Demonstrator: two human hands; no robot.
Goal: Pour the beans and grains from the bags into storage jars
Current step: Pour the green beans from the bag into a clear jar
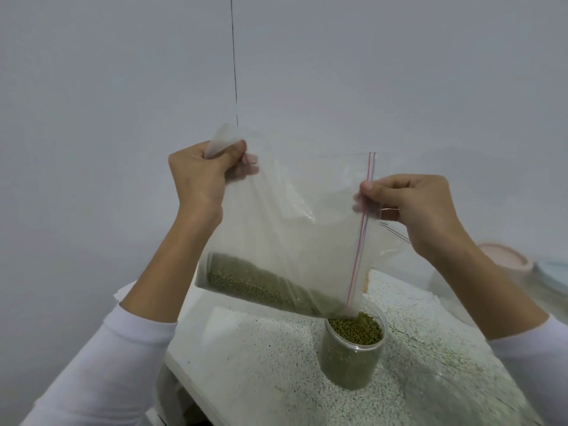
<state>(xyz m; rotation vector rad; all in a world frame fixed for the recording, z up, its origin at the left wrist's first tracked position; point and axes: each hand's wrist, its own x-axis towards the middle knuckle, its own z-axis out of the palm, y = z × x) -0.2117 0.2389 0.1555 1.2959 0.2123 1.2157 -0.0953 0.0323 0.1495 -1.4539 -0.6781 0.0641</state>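
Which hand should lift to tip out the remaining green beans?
Probably the left hand: it pinches the bag's closed bottom corner, above the leftover beans. The right hand holds the zip edge, steering the mouth over the jar.

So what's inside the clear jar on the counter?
The jar holds green beans nearly to its rim. The bag corner covers part of the opening; the jar's bottom is hidden by beans.

Tilted zip bag [285,229] of green beans [246,282] over jar [353,358]
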